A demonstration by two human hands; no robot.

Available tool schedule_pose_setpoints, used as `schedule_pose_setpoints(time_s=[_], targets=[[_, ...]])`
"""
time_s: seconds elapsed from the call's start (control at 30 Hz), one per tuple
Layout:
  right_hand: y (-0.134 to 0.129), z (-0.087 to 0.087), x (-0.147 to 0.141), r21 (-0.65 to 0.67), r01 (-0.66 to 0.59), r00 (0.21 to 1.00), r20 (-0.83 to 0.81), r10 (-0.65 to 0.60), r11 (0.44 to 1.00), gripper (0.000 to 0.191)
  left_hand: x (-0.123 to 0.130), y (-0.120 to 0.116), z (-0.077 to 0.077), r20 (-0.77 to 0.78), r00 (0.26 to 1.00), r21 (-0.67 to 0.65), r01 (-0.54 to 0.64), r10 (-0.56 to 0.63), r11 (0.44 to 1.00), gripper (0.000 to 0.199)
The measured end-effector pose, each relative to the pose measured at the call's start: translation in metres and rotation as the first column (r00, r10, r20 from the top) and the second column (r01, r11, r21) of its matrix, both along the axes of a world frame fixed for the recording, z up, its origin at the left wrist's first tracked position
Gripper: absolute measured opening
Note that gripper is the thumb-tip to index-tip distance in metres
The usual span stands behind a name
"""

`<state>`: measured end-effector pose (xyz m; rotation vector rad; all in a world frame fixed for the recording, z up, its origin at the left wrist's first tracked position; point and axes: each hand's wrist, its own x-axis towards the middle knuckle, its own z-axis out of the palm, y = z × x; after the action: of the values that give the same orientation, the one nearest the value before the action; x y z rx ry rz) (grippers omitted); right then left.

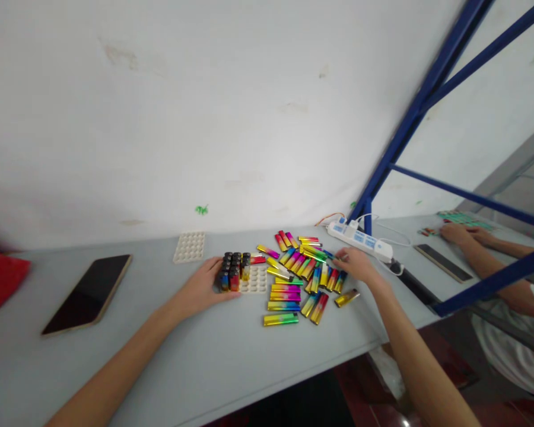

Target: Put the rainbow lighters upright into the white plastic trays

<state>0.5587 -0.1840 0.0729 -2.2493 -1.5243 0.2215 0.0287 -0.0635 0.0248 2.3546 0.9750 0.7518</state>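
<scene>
Lighters [299, 264] with shiny multicoloured bodies lie loose in a spread on the grey table [196, 356], between the person's two hands. Some overlap at the middle of the spread; several at its near left side lie roughly parallel. A compact group of upright lighters [234, 270], black tops uppermost, stands at the left end of a pale tray [258, 280] with round cells. Vacant cells show at the right end of this tray, beside the loose pieces.

Left hand [207, 279]: widely curved, holding the left end of the tray, thumb along the near side and fingers toward the far side. Right hand [353, 264]: fingertips narrowly spaced at the right edge of the spread, by a bluish lighter [328, 254]; whether that piece is gripped cannot be told.

Surroundings: a second tray [189, 247] lies near the wall, left of the filled one. A phone [89, 295] lies further left. A white power strip [360, 239] rests behind the right hand, near a blue metal frame [394, 139]. Beyond the frame, a co-worker's hands [458, 233] are at small items, details unclear.
</scene>
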Motion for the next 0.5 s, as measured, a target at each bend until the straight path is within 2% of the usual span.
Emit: schedule_pose_setpoints(time_s=[0.07,0.17,0.23,0.3,0.37,0.43,0.5], targets=[[0.001,-0.003,0.002,0.048,0.033,0.996,-0.080,-0.029,0.998,0.026,0.001,0.000,-0.001,0.002,1.000,0.012,0.002,-0.002,1.000,0.084],[0.002,-0.006,0.000,0.195,0.109,0.943,-0.332,-0.039,0.975,0.052,0.001,0.001,-0.003,-0.023,1.000,0.030,-0.015,0.016,0.999,0.085],[0.004,-0.005,-0.008,0.306,0.132,0.855,-0.516,0.048,0.943,0.075,0.000,0.002,-0.005,-0.045,0.998,0.038,-0.033,0.034,0.999,0.086],[0.008,-0.001,-0.024,0.430,0.161,0.760,-0.628,0.167,0.888,0.090,0.000,0.002,-0.007,-0.056,0.998,0.045,-0.036,0.039,0.998,0.086],[0.016,0.005,-0.048,0.539,0.216,0.677,-0.684,0.273,0.814,0.091,0.000,0.002,-0.008,-0.054,0.998,0.053,-0.028,0.031,0.998,0.087],[0.025,0.013,-0.077,0.586,0.279,0.557,-0.744,0.369,0.760,0.083,0.000,0.001,-0.009,-0.050,0.999,0.052,-0.016,0.019,0.999,0.089],[0.036,0.022,-0.108,0.576,0.308,0.380,-0.804,0.457,0.757,0.075,0.000,0.000,-0.008,-0.045,0.999,0.047,-0.005,0.007,0.999,0.091]])
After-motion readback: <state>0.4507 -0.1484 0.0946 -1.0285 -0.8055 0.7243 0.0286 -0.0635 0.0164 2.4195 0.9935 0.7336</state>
